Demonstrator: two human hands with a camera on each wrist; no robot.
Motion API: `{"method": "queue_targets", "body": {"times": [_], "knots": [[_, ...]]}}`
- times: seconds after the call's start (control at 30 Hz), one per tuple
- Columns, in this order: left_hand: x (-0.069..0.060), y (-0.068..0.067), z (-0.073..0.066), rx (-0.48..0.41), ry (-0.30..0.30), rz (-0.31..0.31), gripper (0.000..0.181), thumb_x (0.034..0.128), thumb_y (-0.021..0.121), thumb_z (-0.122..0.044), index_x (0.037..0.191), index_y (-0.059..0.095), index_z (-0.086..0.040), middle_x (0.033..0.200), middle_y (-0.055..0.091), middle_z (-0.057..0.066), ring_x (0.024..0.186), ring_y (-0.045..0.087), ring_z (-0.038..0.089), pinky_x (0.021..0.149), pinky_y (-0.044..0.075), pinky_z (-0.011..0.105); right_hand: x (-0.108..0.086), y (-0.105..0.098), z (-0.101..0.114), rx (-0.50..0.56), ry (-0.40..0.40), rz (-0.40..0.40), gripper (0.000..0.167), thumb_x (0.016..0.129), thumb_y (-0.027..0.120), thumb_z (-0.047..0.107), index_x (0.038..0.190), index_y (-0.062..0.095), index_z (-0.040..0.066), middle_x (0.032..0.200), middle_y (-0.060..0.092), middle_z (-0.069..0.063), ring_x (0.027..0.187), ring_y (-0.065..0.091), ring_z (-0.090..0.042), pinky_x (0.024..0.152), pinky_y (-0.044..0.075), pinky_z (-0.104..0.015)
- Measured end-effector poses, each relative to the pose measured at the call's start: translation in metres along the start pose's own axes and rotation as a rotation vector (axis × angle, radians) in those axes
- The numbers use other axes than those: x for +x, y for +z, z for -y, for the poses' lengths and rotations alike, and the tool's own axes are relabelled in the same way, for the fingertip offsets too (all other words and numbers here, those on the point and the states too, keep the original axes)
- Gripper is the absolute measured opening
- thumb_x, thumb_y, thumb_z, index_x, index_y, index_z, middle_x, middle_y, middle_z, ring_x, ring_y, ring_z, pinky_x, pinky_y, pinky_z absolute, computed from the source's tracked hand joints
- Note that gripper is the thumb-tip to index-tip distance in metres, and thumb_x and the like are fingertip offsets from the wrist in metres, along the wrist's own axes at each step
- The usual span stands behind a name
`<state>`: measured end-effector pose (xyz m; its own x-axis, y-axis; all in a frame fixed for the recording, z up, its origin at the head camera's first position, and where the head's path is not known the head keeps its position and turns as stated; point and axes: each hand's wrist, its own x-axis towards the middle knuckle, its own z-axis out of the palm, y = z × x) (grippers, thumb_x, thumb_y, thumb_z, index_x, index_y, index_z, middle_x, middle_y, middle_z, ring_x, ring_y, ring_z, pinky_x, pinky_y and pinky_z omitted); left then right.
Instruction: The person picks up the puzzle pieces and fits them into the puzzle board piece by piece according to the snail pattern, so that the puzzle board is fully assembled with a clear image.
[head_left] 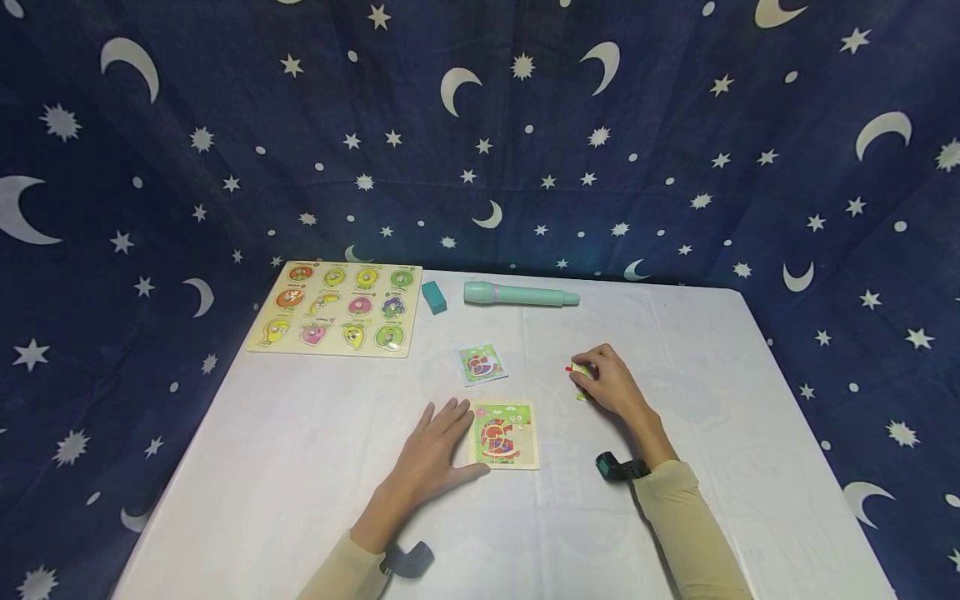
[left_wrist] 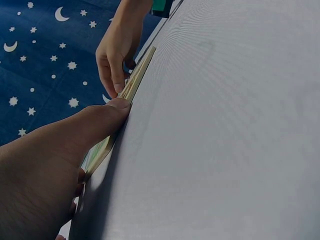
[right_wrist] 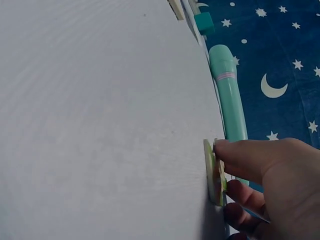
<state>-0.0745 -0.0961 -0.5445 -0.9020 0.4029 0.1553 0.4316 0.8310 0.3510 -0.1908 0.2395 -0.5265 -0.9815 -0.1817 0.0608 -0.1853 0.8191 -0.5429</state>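
Note:
A small square wooden puzzle board (head_left: 528, 454) lies on the table, partly filled with a red and green picture; its right part shows bare wood. My left hand (head_left: 431, 454) rests at its left side with fingers spread, the thumb touching the near edge. In the left wrist view, the thumb of that left hand (left_wrist: 60, 145) lies on the board's rim (left_wrist: 143, 72). To the right of the board, my right hand (head_left: 611, 383) pinches a puzzle piece (head_left: 576, 367). The right wrist view shows two thin pieces (right_wrist: 214, 175) close together at the fingertips of the right hand (right_wrist: 280, 175).
A square picture card (head_left: 482, 364) lies beyond the board. At the back left is a larger fruit puzzle board (head_left: 341, 309). A teal block (head_left: 434, 297) and a mint-green tube-shaped object (head_left: 521, 295) lie near the far table edge, before a dark blue star-patterned cloth (head_left: 480, 167).

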Motion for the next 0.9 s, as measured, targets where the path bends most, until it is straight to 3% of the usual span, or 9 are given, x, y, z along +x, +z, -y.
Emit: {"method": "queue_targets", "body": {"times": [0.33,0.57,0.9], "knots": [[-0.0005,-0.0007,-0.0006,-0.011,0.002,-0.012,0.088,0.0786,0.070,-0.067,0.144,0.055,-0.010,0.154,0.049,0.005,0.147,0.041,0.024,0.126,0.027,0.050,0.0034,-0.0043,0.0030,0.007,0.036,0.063,0.034,0.093,0.072,0.023,0.120,0.066,0.003,0.112,0.056,-0.015,0.093,0.051,-0.025,0.083,0.045,-0.040],[0.0001,-0.0002,-0.0002,-0.005,0.006,-0.014,0.089,0.0787,0.070,-0.068,0.144,0.055,-0.010,0.154,0.049,0.005,0.147,0.041,0.025,0.125,0.027,0.050,0.0019,-0.0039,0.0028,0.044,0.029,0.012,0.031,0.091,0.073,0.016,0.118,0.065,0.003,0.108,0.061,-0.016,0.092,0.055,-0.026,0.083,0.048,-0.042],[0.0003,-0.0008,-0.0003,-0.003,0.009,-0.012,0.089,0.0786,0.071,-0.067,0.144,0.055,-0.009,0.154,0.050,0.005,0.147,0.042,0.025,0.125,0.028,0.050,-0.0041,-0.0082,0.0049,0.073,0.035,-0.031,0.023,0.101,0.057,0.009,0.120,0.067,0.002,0.112,0.065,-0.017,0.100,0.062,-0.030,0.090,0.053,-0.049]]}}
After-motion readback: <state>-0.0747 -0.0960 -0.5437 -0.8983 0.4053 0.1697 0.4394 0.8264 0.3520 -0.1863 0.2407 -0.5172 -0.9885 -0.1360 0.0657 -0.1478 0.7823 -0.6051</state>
